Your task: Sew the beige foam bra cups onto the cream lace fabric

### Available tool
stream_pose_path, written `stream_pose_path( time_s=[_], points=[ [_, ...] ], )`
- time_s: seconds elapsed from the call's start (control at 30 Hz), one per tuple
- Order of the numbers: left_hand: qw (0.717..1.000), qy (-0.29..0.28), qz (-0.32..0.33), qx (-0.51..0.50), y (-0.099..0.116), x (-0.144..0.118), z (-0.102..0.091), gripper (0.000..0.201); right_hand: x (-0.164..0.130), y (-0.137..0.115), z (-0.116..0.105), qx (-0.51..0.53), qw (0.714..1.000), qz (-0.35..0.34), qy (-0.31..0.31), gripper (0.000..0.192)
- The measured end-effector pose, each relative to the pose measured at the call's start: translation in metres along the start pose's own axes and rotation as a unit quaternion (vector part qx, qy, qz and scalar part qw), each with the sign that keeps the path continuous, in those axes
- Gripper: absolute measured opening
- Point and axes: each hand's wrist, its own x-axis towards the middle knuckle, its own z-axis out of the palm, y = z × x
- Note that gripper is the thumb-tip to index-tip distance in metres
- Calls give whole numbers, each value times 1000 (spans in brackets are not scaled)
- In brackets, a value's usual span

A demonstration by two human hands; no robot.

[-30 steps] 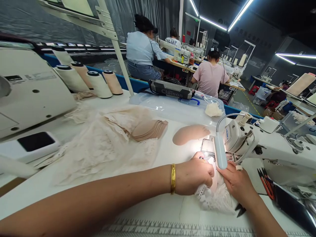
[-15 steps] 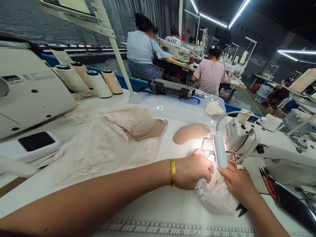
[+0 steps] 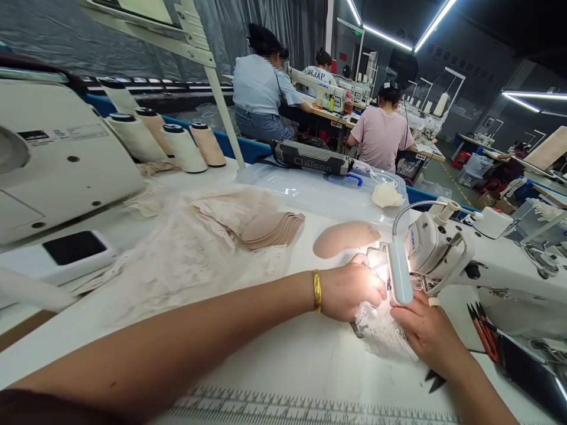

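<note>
White tabletop (image 3: pixel 283 360) carries soft, flimsy lace piece (image 3: pixel 383 333), pinched at its edges by left hand (image 3: pixel 352 291) and flattened by right hand (image 3: pixel 427 332).

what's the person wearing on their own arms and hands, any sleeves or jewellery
Both forearms are bare, with no gloves. The left wrist carries a plain gold bangle, a smooth solid band, just behind the left hand. A bit of dark maroon sleeve shows at the upper left arm. The right hand and wrist show no jewellery or watch; no rings can be made out.
</note>
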Motion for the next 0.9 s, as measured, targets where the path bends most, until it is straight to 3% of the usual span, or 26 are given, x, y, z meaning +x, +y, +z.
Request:
stream_pose_path(
  time_s=[0.2, 0.43, 0.63, 0.9],
  points=[
    [998, 28, 25, 42, 6, -2, 4, 18, 1, -2, -2, 2, 1000, 17, -10, 27],
    [996, 75, 19, 38, -6, -1, 10, 13, -7, 9, 5, -46, 997, 54, -1, 37],
    [997, 72, -1, 33, -13, 2, 9, 12, -4, 18, 7, -87, 988, 59, 110, 33],
    [998, 58, -16, 24, -9, 1, 10, 9, -4, 16, 6, -66, 987, 63, 135, 28]
  ],
)
